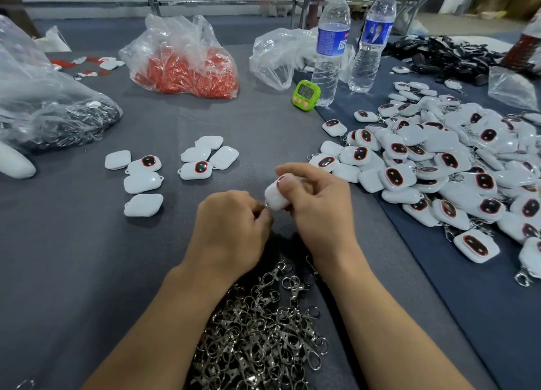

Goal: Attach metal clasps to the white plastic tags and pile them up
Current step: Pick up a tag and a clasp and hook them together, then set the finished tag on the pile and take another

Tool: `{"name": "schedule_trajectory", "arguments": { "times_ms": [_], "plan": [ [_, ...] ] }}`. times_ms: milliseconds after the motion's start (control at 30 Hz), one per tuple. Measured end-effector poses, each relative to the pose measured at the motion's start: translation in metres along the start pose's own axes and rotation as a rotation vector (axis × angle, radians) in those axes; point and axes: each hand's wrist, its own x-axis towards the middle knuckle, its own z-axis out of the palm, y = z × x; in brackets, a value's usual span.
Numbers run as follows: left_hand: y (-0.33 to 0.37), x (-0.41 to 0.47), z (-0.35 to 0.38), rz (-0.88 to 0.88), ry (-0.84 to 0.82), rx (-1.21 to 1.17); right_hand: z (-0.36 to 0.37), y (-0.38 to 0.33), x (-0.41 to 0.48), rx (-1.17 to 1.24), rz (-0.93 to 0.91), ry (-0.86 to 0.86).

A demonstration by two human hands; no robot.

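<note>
My right hand (316, 202) grips a white plastic tag (275, 195) above the table's middle. My left hand (234, 223) is closed just left of it, fingertips pinched at the tag's lower corner; whatever they hold is hidden. A heap of metal clasps (260, 331) lies between my forearms near the front edge. Several loose white tags (143, 182) without clasps lie to the left, and another small group (209, 157) sits behind my hands. On the right a big pile of tags with clasps (445, 167) covers the cloth.
Two water bottles (330, 44) and a green timer (306, 94) stand behind the pile. A clear bag of red parts (187, 65), an empty clear bag (278, 56) and a bag of dark parts (49, 108) sit at the back and left. Black straps (439, 56) lie far right.
</note>
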Motion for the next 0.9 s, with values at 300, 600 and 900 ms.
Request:
{"name": "schedule_trajectory", "arguments": {
  "times_ms": [300,600,900],
  "plan": [
    [0.004,-0.001,0.001,-0.271,0.136,-0.089,-0.015,-0.003,0.013,0.032,0.156,0.082],
    [-0.011,0.002,-0.004,-0.26,0.332,0.094,-0.042,-0.024,0.017,0.798,0.39,0.069],
    [-0.045,0.007,-0.024,-0.462,0.127,0.262,-0.022,-0.016,0.01,0.463,0.389,-0.078]
  ]
}}
